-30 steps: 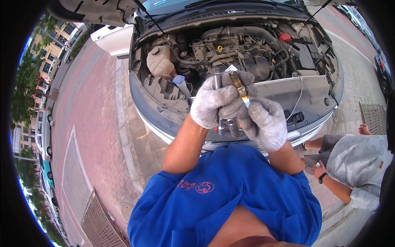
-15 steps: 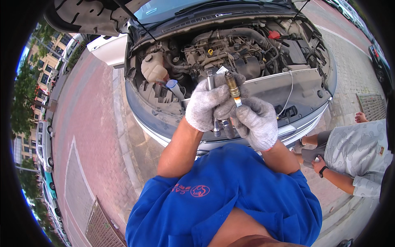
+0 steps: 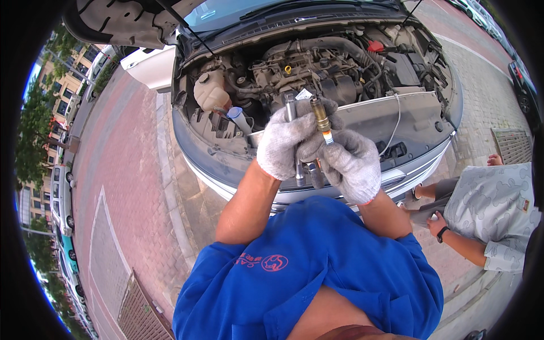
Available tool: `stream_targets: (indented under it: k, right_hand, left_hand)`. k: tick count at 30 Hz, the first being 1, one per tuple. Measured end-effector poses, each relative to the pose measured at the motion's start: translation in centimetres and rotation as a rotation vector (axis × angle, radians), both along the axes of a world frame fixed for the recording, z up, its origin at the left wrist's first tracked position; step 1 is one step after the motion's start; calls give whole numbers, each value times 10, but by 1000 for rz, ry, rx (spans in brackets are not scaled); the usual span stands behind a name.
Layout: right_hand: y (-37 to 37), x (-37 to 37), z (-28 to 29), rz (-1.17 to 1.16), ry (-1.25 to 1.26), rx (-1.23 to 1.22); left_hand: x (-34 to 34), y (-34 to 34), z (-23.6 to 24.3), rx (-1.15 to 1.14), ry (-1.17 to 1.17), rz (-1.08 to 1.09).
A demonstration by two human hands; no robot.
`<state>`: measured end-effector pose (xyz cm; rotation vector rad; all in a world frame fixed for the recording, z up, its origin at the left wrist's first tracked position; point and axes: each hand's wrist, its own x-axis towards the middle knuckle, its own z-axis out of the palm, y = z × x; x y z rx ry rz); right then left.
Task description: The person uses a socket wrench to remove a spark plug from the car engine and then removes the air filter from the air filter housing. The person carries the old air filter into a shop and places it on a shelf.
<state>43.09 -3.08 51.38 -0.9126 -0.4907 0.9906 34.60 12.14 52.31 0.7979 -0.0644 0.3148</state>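
Observation:
Both my hands wear grey knit gloves and meet in front of the open engine bay [image 3: 317,68] of a silver car. My left hand [image 3: 286,141] is closed around a long metal socket wrench [image 3: 292,110] held upright. My right hand [image 3: 351,164] pinches a spark plug [image 3: 322,118] with a brass-coloured body and white tip, pointing up beside the wrench. The two hands touch each other.
The raised hood [image 3: 124,22] is at the top left. A white coolant tank [image 3: 211,90] and a blue-capped filler [image 3: 235,113] sit in the bay's left side. A seated person in a pale patterned shirt [image 3: 498,209] is at the right. Red brick paving [image 3: 119,187] lies to the left.
My hands stay clasped on the wrench and spark plug. The view has shifted slightly, so the hands sit a little higher against the car's front.

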Motion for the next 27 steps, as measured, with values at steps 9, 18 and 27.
stream_targets:
  k: [9,18,27]
  right_hand:
    - [-10,5,-3,1,-2,24]
    - [-21,20,-11,-6,37,95]
    - [-38,43,8,-53,5,110]
  left_hand:
    - [1,-20,12,20,22,50]
    - [15,-34,20,202,164,108]
    - [41,-70,53,262,191,264]
